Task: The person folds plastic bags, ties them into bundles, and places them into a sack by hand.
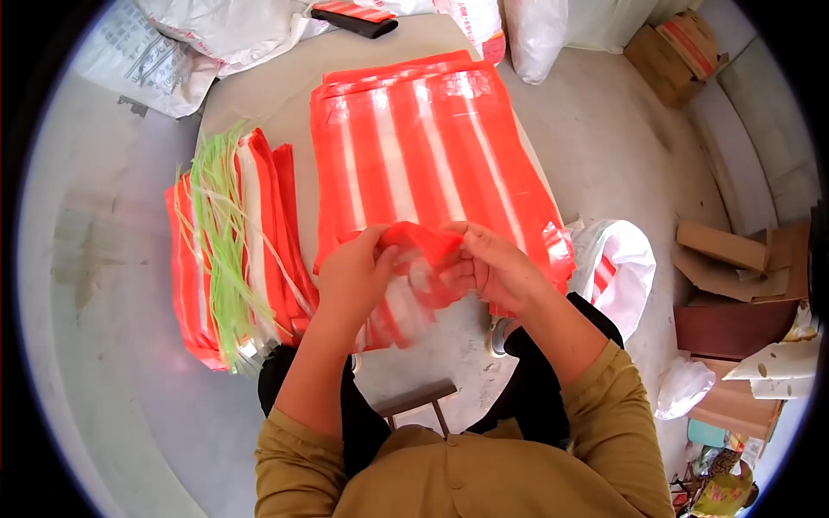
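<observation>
A stack of red-and-white striped plastic bags (401, 142) lies flat in front of me. At its near edge, my left hand (356, 269) and my right hand (503, 269) are closed on the edge of one thin striped plastic bag (420, 243). The bag is pinched between thumbs and fingers, with a red fold bunched up between the hands. Its lower part hangs down toward my knees and is blurred. On the left sits another pile of striped bags (281, 216), with a bundle of green strings (220, 250) draped over it.
Stuffed white sacks (229, 34) line the far side of the table (259, 95). A black roll-like item (356, 23) lies at the back. A white bag with striped material (635, 268) stands at right, near cardboard boxes (734, 259). A small stool (419, 399) is between my legs.
</observation>
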Tool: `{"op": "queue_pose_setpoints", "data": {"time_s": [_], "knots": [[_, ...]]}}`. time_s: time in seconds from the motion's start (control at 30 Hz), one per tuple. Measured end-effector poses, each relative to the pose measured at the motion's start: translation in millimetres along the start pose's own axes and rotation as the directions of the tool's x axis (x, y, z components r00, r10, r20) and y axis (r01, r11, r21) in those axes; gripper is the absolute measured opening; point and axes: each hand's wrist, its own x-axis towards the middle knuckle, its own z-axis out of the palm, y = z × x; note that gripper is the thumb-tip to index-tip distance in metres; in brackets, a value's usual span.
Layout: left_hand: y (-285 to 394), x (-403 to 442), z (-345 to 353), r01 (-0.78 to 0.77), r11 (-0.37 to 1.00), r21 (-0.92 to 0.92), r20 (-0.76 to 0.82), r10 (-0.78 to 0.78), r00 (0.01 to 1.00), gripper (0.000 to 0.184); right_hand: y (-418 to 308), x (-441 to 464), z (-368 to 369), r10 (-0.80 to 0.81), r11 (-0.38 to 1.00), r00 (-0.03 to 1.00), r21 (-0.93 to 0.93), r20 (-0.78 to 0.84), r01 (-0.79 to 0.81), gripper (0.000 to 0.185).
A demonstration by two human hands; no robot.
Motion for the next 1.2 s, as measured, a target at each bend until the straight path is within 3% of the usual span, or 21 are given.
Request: {"op": "queue_pose_setpoints", "data": {"time_s": [0.1, 0.17, 0.23, 0.37, 0.47, 0.57, 0.67, 0.77, 0.87, 0.93, 1.07, 1.2], "knots": [[5, 4, 12, -0.058, 0.990, 0.126, -0.069, 0.067, 0.995, 0.031, -10, -2, -2, -0.050, 0.930, 0.987, -0.367, -0.151, -0.009, 0.068], [-2, 6, 18, -0.146, 0.962, 0.229, -0.154, 0.184, 0.971, 0.029, -16, -3, 4, -0.116, 0.753, 0.950, -0.650, -0.288, -0.105, 0.054], [2, 7, 18, -0.142, 0.946, 0.290, -0.166, 0.196, 0.966, 0.029, -27, -1, 9, -0.191, 0.509, 0.946, -0.851, -0.261, -0.132, 0.048], [5, 10, 23, -0.139, 0.925, 0.354, -0.179, 0.213, 0.960, 0.030, -42, 1, 21, -0.306, -0.014, 0.938, -0.984, -0.162, -0.175, 0.033], [7, 12, 23, -0.145, 0.934, 0.326, -0.165, 0.207, 0.964, 0.031, -35, 4, 16, -0.528, -0.118, 0.849, -0.992, 0.017, -0.053, 0.033], [0, 14, 26, -0.214, 0.912, 0.349, -0.160, 0.282, 0.946, 0.035, -28, 15, -5, -0.576, -0.150, 0.810, -0.988, 0.113, 0.030, 0.031], [-1, 14, 28, -0.243, 0.896, 0.371, -0.166, 0.322, 0.932, 0.040, -42, 15, 6, -0.401, -0.086, 0.912, -0.988, -0.086, -0.132, 0.028], [0, 12, 25, -0.365, 0.844, 0.393, -0.097, 0.433, 0.896, 0.049, -38, 15, 4, -0.449, 0.074, 0.889, -0.995, -0.094, -0.067, 0.036], [1, 10, 24, -0.544, 0.761, 0.352, 0.016, 0.577, 0.817, 0.060, -39, 14, 7, -0.452, 0.073, 0.888, -0.995, -0.090, -0.064, 0.044], [0, 8, 30, -0.536, 0.774, 0.338, 0.092, 0.540, 0.837, 0.065, -39, 13, 7, -0.438, 0.070, 0.895, -0.995, -0.088, -0.064, 0.045], [-1, 6, 34, -0.519, 0.786, 0.336, 0.173, 0.490, 0.854, 0.081, -29, 21, -8, -0.516, -0.091, 0.854, -0.996, 0.067, 0.023, 0.041], [10, 3, 27, -0.512, 0.795, 0.325, 0.229, 0.460, 0.858, 0.094, -33, 15, 0, -0.489, -0.152, 0.866, -0.988, 0.106, 0.035, 0.036]]}}
